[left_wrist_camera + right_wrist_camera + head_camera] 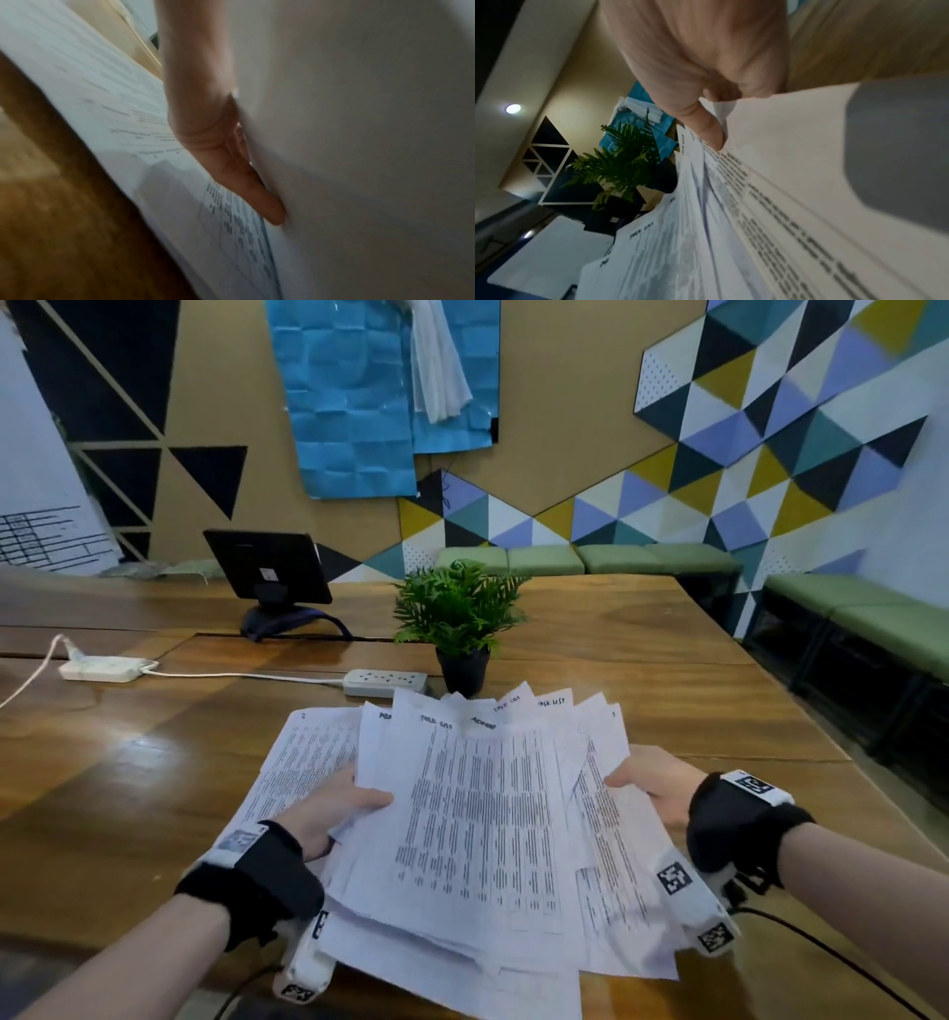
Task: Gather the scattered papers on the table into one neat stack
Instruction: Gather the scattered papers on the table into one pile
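Hands at either side of fanned papers [477, 814] above bench [128, 788]: left hand [334, 809] gripping left edge, thumb on top; right hand [652, 783] gripping right edge.

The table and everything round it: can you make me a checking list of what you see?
Surface: wooden table, shiny.
Job's things: papers gathered into one fanned, uneven bundle.
Clutter: potted plant, tablet on a stand.
Grips: left hand and right hand pinch the bundle's sides.
Cables: two power strips, white cord.
Surroundings: patterned wall, green benches.
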Demonstrator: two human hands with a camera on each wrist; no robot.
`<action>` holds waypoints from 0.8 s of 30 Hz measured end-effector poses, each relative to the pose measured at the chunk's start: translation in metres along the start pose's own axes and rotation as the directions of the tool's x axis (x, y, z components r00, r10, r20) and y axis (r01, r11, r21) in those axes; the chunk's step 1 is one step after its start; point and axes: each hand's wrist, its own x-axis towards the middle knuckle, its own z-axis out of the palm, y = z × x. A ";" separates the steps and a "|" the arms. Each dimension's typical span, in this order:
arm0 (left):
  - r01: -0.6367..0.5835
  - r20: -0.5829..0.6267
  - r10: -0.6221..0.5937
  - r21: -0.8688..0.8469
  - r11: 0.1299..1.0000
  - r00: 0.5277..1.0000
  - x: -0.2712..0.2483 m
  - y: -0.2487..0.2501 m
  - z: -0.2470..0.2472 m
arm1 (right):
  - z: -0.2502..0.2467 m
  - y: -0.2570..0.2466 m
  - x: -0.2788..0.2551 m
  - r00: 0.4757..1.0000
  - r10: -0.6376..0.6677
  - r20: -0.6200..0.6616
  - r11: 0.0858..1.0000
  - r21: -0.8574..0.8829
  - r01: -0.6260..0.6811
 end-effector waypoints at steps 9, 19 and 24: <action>0.071 -0.089 -0.055 0.186 0.980 0.994 0.110 -0.039 0.003 | -0.030 0.012 -0.020 0.986 0.090 -0.140 0.992 -0.076 -0.101; -0.128 -0.030 0.129 0.032 0.991 0.991 0.020 0.039 0.059 | -0.036 0.034 0.002 1.000 0.023 0.002 0.990 -0.140 -0.023; -0.396 -0.010 0.402 0.155 0.905 0.915 -0.003 0.088 0.081 | -0.050 0.031 -0.027 0.997 0.069 -0.041 0.993 0.099 -0.065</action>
